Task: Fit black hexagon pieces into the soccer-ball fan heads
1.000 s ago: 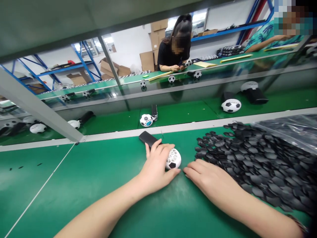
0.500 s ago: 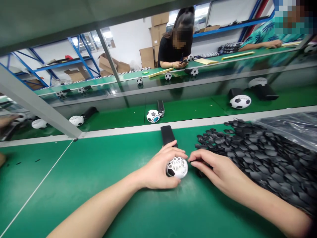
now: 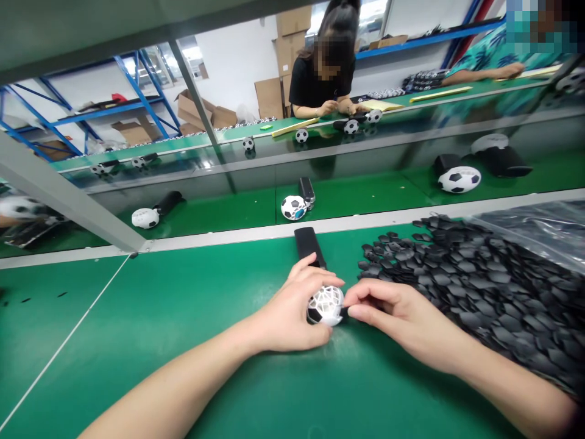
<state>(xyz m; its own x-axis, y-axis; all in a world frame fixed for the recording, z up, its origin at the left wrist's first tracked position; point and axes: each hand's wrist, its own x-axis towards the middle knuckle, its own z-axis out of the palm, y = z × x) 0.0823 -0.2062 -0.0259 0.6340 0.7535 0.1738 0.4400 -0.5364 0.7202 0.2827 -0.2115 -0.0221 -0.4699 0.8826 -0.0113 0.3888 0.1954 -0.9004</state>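
Observation:
A white lattice ball (image 3: 326, 303) with a black patch on its lower left rests on the green table. My left hand (image 3: 297, 308) curls around its left side, fingers above and thumb below. From behind that hand a black handle (image 3: 308, 245) extends away, apparently joined to the ball, though the joint is hidden. My right hand (image 3: 388, 308) pinches a small black piece (image 3: 343, 311) against the ball's right side. Many loose black pieces (image 3: 479, 280) lie heaped to the right of my right hand.
Beyond the metal rail (image 3: 237, 235), a green conveyor (image 3: 237, 210) carries soccer-patterned balls with black handles, including one ball (image 3: 294, 208) straight ahead. A slanted metal post (image 3: 82, 195) stands at left. Plastic bag (image 3: 539, 231) lies behind the heap. Two people work across the line.
My right hand has moved slightly left, bringing the black piece up to the lattice ball. The items on the conveyor have shifted right. Across the line, a person's hands have moved.

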